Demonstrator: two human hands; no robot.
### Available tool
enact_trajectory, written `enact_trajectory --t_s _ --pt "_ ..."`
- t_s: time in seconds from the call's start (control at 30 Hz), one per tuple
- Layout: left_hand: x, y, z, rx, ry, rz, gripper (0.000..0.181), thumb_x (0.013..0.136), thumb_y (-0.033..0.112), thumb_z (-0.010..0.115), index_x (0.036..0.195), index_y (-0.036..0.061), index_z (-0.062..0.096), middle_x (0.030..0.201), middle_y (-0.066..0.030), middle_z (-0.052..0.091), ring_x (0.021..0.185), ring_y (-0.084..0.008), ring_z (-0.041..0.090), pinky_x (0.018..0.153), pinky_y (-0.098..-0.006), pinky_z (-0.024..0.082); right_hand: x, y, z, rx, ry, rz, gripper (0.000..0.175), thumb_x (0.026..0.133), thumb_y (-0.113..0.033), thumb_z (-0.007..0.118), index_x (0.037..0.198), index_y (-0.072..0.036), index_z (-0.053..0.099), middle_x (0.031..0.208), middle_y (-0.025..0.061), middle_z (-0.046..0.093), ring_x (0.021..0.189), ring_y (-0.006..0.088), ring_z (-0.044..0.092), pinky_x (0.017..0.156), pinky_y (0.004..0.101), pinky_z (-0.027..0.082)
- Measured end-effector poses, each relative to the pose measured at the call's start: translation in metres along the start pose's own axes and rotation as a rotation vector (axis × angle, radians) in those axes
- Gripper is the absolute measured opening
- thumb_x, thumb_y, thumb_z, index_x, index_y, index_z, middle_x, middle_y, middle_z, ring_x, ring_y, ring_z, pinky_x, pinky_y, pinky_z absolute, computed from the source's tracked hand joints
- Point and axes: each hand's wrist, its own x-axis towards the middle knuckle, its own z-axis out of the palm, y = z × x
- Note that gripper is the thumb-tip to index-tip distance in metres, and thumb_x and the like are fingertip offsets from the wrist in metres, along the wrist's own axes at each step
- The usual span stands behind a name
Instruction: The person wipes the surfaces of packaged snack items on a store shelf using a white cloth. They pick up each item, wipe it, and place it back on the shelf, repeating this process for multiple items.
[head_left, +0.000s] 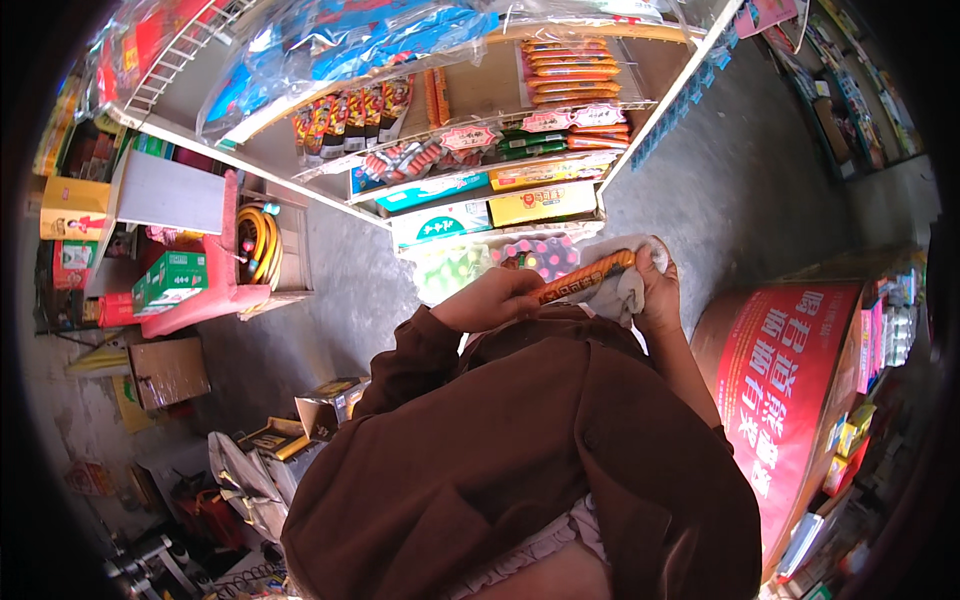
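An orange-wrapped sausage stick (585, 277) is held level across my body between both hands. My left hand (495, 298) grips its left end. My right hand (658, 289) holds the right end together with a pale grey cloth (619, 296), which hangs around and behind the stick. Beyond the hands stands a shelf rack, its upper level bearing a stack of similar orange sticks (574, 71) and two upright ones (436, 96). Small packed sausages (405, 159) lie on the tier below, with a yellow box (544, 204) and a white and teal box (441, 223) at the bottom.
Blue plastic packs (360, 37) lie on the rack's top. A red-covered counter (787, 375) stands at the right. At the left are a pink-edged shelf unit (231, 225) with a coiled yellow hose (262, 244) and a cardboard box (169, 373). Grey floor (330, 270) shows between the furniture.
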Motion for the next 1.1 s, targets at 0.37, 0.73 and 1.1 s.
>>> enact_trajectory --t_s 0.37,0.73,1.1 --pt "0.062 -0.039 -0.086 -0.525 0.442 -0.155 0.021 0.087 0.028 0.053 0.095 0.0101 0.060 0.091 0.0030 0.059 0.082 -0.0093 0.052 0.077 -0.0262 0.041 0.002 0.003 -0.025 0.325 0.167 0.038 0.045 0.084 -0.029 0.066 0.112 0.003 0.054 0.102 0.0151 0.062 0.089 0.0262 0.062 0.079 0.0391 0.052" --pt "0.184 -0.142 -0.275 0.855 0.913 -0.394 0.053 0.075 0.049 0.062 0.093 0.0001 0.067 0.086 -0.0156 0.067 0.077 -0.0286 0.065 0.069 -0.0379 0.049 -0.017 0.013 -0.027 0.396 0.268 0.025 0.043 0.083 -0.029 0.067 0.112 0.002 0.055 0.099 0.0139 0.063 0.086 0.0257 0.063 0.078 0.0402 0.052" --pt "0.244 -0.217 -0.303 1.351 0.477 -0.597 0.056 0.083 0.039 0.045 0.126 0.0024 0.047 0.120 -0.0211 0.054 0.113 -0.0280 0.053 0.097 -0.0360 0.039 -0.031 0.018 -0.035 0.437 0.346 0.008 0.040 0.085 -0.026 0.064 0.113 0.000 0.054 0.100 0.0128 0.062 0.087 0.0237 0.062 0.075 0.0378 0.053"
